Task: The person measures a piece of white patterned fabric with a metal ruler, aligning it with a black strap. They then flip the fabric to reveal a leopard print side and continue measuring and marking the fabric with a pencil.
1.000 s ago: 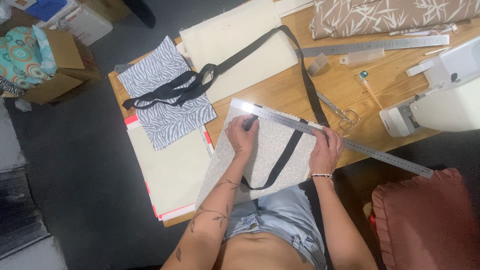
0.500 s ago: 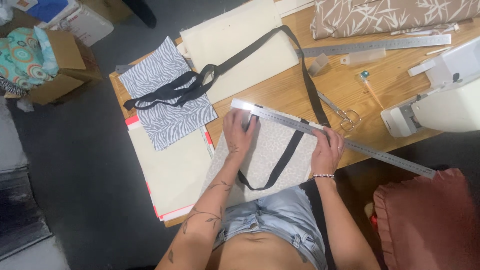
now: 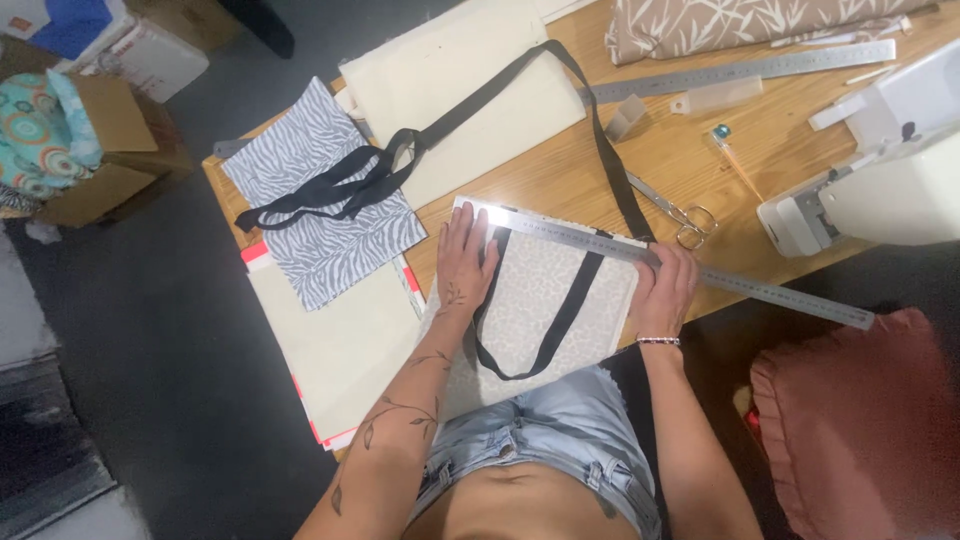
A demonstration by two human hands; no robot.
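Observation:
A long metal ruler [image 3: 760, 288] lies slanted across the top edge of a pale speckled fabric piece [image 3: 540, 300] at the front of the wooden table [image 3: 560, 175]. My left hand [image 3: 466, 260] lies flat on the fabric's left end, fingertips at the ruler's left tip. My right hand [image 3: 667, 288] presses on the ruler and fabric at the right corner. A black strap [image 3: 552, 325] loops down over the fabric and runs up under the ruler.
A zebra-print fabric piece [image 3: 320, 200] with bundled black strap sits left, cream fabric [image 3: 450, 80] behind it. Scissors [image 3: 680, 215], a second ruler [image 3: 740, 70] and a white sewing machine [image 3: 880, 170] lie right. A reddish cushion [image 3: 860, 430] is at lower right, boxes [image 3: 100, 110] on the floor left.
My left hand slid from the ruler's upper edge down onto the fabric, palm flat. The ruler shifted slightly to line up with the fabric's top edge. My right hand stayed put.

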